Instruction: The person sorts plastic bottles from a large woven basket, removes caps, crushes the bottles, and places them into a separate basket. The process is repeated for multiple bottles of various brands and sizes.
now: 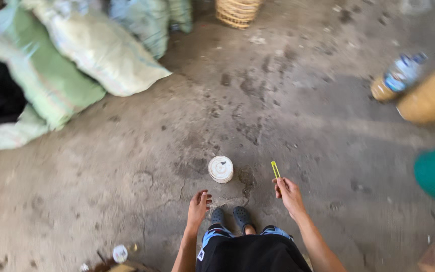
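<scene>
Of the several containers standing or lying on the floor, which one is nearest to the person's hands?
The small round white container just ahead of the feet, between the left hand and the right hand. The woven basket and plastic bottle lie much farther away.

three sacks (101, 48), one white tub (220, 168), two hands (290, 194)

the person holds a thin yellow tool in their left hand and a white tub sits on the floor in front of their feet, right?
Not quite: the head view shows the thin yellow tool in the right hand, not the left. The left hand is empty. The white tub does sit on the floor in front of the feet.
</scene>
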